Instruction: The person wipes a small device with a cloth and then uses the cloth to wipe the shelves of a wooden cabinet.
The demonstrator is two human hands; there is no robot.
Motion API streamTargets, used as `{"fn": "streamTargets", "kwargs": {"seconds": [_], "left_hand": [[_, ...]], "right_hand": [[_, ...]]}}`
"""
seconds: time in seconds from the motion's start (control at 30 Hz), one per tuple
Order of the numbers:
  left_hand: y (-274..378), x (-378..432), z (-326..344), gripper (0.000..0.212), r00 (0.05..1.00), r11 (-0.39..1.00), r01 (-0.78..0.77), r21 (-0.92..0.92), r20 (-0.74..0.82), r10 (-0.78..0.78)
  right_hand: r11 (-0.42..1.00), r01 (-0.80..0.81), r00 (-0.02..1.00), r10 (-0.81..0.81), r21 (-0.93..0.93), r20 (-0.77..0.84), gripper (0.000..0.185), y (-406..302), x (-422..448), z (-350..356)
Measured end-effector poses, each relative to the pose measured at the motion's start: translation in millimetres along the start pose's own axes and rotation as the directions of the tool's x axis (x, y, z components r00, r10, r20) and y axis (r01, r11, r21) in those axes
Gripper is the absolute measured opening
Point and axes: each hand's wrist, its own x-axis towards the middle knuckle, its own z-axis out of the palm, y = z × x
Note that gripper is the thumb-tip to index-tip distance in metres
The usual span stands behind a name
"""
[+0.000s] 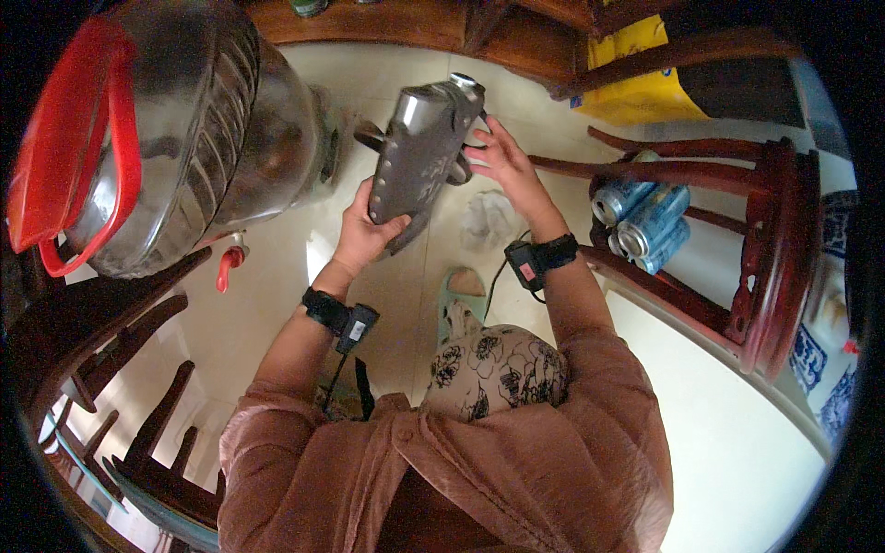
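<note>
In front of me a dark grey, studded case or holder (420, 155), leather-like, is held up at a tilt. A silvery round top shows at its upper right corner. My left hand (370, 231) grips its lower left end, thumb across the near face. My right hand (499, 155) is at its right side, fingers spread near a dark strap; whether the fingertips touch the strap is hard to tell. Below, on the pale floor, lies a whitish crumpled thing (486, 220), perhaps a cloth. What the case holds is mostly hidden.
A large glass jar (276, 131) with a red lid (69, 131) and a red tap (228, 266) stands at left. Blue drink cans (646, 221) lie by a reddish wooden chair (774, 256) at right. A yellow bag (629, 79) is at upper right, dark wooden furniture (373, 24) beyond.
</note>
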Motion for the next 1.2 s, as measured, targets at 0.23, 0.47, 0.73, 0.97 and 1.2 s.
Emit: {"fn": "streamTargets", "kwargs": {"seconds": [0.23,0.47,0.73,0.97,1.2], "left_hand": [[-7,-2,-3,0.06,0.909,0.683,-0.306,0.663,-0.008,0.416],[-8,1,-3,0.068,0.895,0.656,-0.273,0.704,-0.065,0.442],[16,-4,8,0.063,0.803,0.688,-0.457,0.564,-0.072,0.592],[17,1,0,0.068,0.793,0.653,-0.462,0.6,-0.051,0.607],[18,5,3,0.07,0.789,0.65,-0.501,0.571,-0.008,0.615]], "right_hand": [[0.832,-0.105,0.973,-0.027,0.544,0.23,0.055,-71,-4,17],[0.884,-0.012,0.97,-0.103,0.467,0.221,0.067,-60,-16,39],[0.924,0.194,0.954,-0.255,0.33,0.155,0.062,-40,-27,57],[0.255,-0.207,0.919,0.381,-0.945,-0.099,0.069,80,-19,-16],[0.581,-0.03,0.999,0.05,-0.813,-0.001,0.037,146,-1,-44]]}}
